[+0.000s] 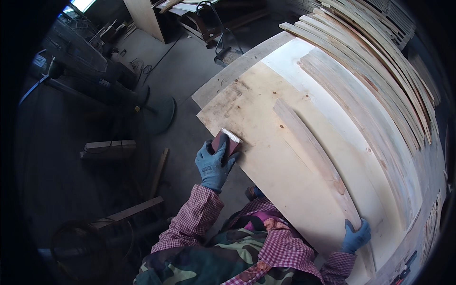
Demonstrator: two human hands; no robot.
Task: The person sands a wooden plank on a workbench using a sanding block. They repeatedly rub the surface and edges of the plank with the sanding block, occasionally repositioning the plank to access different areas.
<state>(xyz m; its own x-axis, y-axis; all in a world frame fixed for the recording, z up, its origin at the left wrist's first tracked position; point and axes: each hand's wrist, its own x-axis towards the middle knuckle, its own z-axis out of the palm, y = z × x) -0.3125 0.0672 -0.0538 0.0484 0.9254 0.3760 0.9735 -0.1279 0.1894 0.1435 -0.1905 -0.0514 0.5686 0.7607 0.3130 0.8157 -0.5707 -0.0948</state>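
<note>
In the left hand (213,165), a brown sanding block (228,144) is gripped by the table's (280,185) edge; near its closer end, a long wooden strip (317,154) is clasped by the right hand (356,236). Sanding is judged unfinished, its extent unclear; beyond the right hand, boards (368,78) are stacked.

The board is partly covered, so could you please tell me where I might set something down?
On the board, the widest bare patch lies between the block in the left hand and the strip; a narrower one lies between strip and planks. Beyond the planks, slats crowd together.
</note>
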